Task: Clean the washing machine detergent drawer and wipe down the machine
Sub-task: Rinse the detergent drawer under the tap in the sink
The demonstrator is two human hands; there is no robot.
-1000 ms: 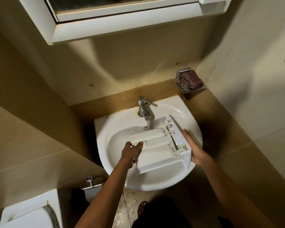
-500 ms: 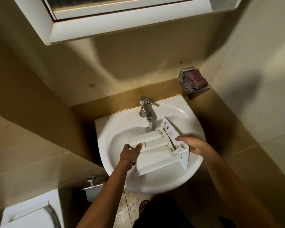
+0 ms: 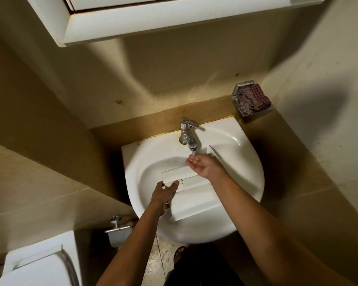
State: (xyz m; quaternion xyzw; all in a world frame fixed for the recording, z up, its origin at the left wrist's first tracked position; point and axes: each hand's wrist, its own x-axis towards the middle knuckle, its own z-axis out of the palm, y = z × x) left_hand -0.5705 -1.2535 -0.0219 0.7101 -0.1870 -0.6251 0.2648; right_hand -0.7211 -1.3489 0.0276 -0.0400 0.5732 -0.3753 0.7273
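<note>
White plastic detergent drawer [image 3: 194, 195] lies in the sink [image 3: 246, 178], just below the tap [image 3: 187, 133]. Left hand [image 3: 163, 193] grips its edge down-left of the tap, fingers curled. Right hand [image 3: 203, 166] cupped under the tap, fingers loosely open. Bare bowl left of the tap.

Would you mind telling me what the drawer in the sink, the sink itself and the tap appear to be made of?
The detergent drawer looks like moulded plastic, matte white, with thin walls and notches. The sink is likely glazed ceramic, glossy white with highlights on its rim. The tap seems chrome-plated metal, given its mirror-like reflections.
</note>
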